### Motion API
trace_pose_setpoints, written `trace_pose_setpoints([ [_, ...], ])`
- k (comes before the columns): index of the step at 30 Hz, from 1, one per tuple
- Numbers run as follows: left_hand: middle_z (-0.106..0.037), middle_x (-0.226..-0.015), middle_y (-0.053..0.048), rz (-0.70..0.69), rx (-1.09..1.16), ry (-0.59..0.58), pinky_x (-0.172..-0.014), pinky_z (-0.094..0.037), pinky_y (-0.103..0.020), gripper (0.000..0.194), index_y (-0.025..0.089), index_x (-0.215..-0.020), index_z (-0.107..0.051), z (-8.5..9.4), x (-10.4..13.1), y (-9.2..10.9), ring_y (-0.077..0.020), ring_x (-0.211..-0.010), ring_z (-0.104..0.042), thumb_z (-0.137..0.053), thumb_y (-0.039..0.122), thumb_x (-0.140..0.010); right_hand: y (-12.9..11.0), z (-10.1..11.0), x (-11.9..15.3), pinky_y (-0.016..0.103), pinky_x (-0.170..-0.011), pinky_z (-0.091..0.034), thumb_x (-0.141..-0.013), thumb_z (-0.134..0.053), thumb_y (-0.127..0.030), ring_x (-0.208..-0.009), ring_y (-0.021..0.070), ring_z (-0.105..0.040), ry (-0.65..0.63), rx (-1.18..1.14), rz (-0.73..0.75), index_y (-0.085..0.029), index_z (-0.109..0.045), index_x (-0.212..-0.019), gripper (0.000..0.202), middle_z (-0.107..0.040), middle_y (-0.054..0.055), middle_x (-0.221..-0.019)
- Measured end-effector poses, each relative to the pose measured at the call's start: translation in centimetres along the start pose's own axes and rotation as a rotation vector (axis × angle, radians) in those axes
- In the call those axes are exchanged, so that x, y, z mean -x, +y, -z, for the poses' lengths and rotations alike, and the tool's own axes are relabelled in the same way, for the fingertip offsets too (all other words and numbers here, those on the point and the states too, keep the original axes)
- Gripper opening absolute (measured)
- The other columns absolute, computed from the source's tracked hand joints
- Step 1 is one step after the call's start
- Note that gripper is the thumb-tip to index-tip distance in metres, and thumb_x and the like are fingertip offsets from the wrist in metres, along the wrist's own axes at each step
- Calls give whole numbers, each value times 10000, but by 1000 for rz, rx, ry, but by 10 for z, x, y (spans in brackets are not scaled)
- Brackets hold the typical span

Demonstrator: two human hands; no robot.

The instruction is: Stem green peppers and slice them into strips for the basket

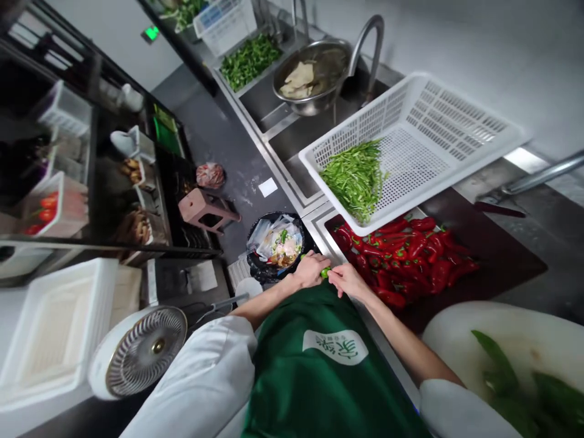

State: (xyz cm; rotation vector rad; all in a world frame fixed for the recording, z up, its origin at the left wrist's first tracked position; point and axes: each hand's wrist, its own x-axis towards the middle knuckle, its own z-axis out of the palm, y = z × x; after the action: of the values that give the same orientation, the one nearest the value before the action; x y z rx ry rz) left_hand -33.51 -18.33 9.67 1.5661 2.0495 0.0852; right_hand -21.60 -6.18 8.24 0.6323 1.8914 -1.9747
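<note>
In front of the green apron, my left hand [312,269] is wrapped round a green pepper [325,272], most of which its fingers hide. My right hand [345,280] pinches the pepper's near end, fingertips close together. Just beyond my left hand stands a black-lined trash bin [255,267] with plastic and food scraps in it. To the right of my hands, many red peppers [413,249] with green stems lie in the sink. Above them a white perforated basket [438,143] rests at a tilt, holding cut green stalks [353,179].
A steel bowl [312,106] with pale pieces in liquid sits by the curved faucet [376,36]. At lower right is a round white board [449,328] with green peppers [497,365]. A fan [141,350], a stool [205,210] and loaded shelves [104,243] stand on the left.
</note>
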Motion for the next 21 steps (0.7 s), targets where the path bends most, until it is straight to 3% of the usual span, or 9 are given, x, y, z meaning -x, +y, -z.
trace_pose_setpoints([
  [3, -665, -957, -89, 117, 47, 18, -894, -394, -359, 220, 172, -946, -626, -7, 26, -21, -241, -943, -601, -555, 177, -738, -16, -36, -24, 174, -297, -231, -770, -571, -368, -306, 112, -525, 35, 136, -45, -201, -466, -487, 345, -442, -51, -371],
  [7, -662, -912, -76, 320, 132, 136, -878, -405, -335, 223, 179, -921, -618, -16, 59, -64, -229, -915, -599, -523, 139, -723, -36, -86, -60, 167, -313, -254, -800, -515, -366, -323, 109, -539, 59, 184, 29, -216, -410, -477, 371, -418, -55, -362],
  [12, -640, -886, -84, 158, 161, 282, -950, -366, -382, 142, 172, -860, -615, -22, 99, -144, -236, -927, -568, -527, 170, -749, -55, -151, -91, 201, -308, -275, -830, -475, -500, -324, 130, -526, 99, 163, 129, -233, -420, -505, 425, -432, -41, -394],
  [14, -636, -869, -76, 173, 227, 328, -959, -363, -392, 92, 178, -809, -605, -27, 122, -183, -237, -936, -557, -561, 188, -730, -62, -172, -94, 209, -308, -280, -830, -479, -553, -315, 127, -505, 140, 139, 137, -236, -409, -494, 467, -432, -36, -393],
  [18, -613, -760, -43, 516, 474, 485, -880, -412, -358, 57, 181, -705, -565, -44, 183, -261, -216, -841, -553, -611, 180, -671, -76, -193, -104, 219, -378, -385, -882, -453, -587, -358, 130, -514, 245, 110, 184, -220, -493, -548, 499, -476, -20, -394],
  [21, -618, -759, -27, 546, 586, 560, -818, -438, -308, 67, 181, -716, -571, -51, 215, -294, -180, -772, -559, -631, 211, -710, -85, -201, -133, 260, -500, -490, -922, -444, -545, -469, 165, -593, 232, 218, 176, -190, -623, -696, 458, -579, 10, -486],
])
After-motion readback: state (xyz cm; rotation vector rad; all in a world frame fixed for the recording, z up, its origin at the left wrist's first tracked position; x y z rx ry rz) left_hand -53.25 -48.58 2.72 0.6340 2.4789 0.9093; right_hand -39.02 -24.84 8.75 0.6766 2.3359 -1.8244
